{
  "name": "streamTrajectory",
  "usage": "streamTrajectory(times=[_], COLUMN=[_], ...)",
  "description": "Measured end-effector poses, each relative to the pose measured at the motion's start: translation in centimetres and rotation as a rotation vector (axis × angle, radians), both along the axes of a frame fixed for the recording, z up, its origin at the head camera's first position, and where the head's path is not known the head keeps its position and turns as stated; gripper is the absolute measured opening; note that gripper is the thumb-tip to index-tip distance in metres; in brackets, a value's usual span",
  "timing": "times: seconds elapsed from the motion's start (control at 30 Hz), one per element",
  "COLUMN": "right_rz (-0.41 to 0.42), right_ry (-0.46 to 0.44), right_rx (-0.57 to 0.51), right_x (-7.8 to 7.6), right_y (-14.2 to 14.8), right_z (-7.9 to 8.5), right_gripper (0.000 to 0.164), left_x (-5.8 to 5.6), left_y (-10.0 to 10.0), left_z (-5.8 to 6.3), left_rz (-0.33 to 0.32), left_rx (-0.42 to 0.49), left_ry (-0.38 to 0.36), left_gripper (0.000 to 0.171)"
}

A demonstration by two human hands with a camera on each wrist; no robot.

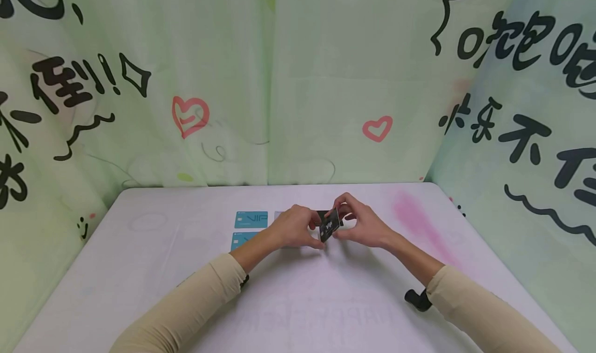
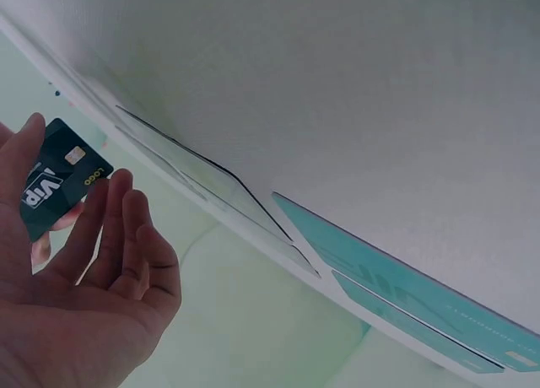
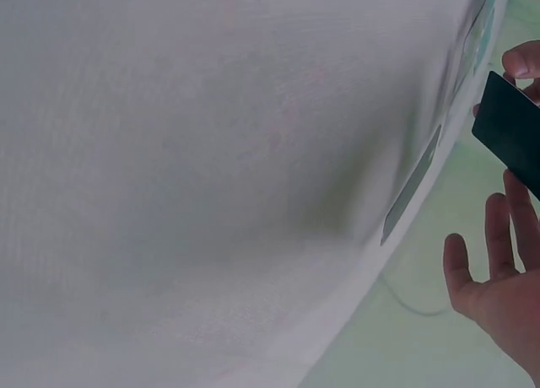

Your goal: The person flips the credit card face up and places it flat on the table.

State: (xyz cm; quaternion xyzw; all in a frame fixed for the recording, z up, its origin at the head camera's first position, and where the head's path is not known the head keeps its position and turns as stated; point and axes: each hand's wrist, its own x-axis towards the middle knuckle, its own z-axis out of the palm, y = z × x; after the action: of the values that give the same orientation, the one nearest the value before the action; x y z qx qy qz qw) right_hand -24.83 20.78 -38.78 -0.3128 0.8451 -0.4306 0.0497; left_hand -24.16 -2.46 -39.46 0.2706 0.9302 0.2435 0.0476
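A black VIP card (image 1: 330, 224) is held up tilted above the table, between both hands. My left hand (image 1: 298, 226) pinches it from the left; in the left wrist view its thumb overlaps one side of the card (image 2: 63, 173) and a fingertip meets a corner. From the right, my right hand (image 1: 363, 222) holds the opposite edge with thumb and fingers. The right wrist view shows the card's plain dark back (image 3: 510, 135), with right fingertips along its lower edge. Behind the hands lies another black card (image 1: 323, 214), mostly covered.
Two blue VIP cards, an upper one (image 1: 251, 219) and a lower one (image 1: 242, 238), lie left of the hands. A pale grey card (image 1: 278, 214) shows partly behind the left hand. The white table (image 1: 298, 311) meets printed green curtains (image 1: 316, 84) at the back and sides.
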Motion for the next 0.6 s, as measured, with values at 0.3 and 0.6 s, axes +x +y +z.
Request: streamTrajectory(times=[0.3,0.6], right_rz=[0.002,-0.051], right_ry=[-0.004,0.038], right_rx=[-0.025,0.064], right_x=[0.08,0.03], right_y=[0.06,0.51], right_z=[-0.36,-0.53], right_gripper=[0.052,0.051], left_x=[-0.16,-0.19], left_y=[0.09,-0.07], left_z=[-0.25,-0.23], left_rz=[-0.002,0.003], left_rx=[-0.016,-0.003], left_ry=[0.013,0.006], left_gripper=[0.052,0.045])
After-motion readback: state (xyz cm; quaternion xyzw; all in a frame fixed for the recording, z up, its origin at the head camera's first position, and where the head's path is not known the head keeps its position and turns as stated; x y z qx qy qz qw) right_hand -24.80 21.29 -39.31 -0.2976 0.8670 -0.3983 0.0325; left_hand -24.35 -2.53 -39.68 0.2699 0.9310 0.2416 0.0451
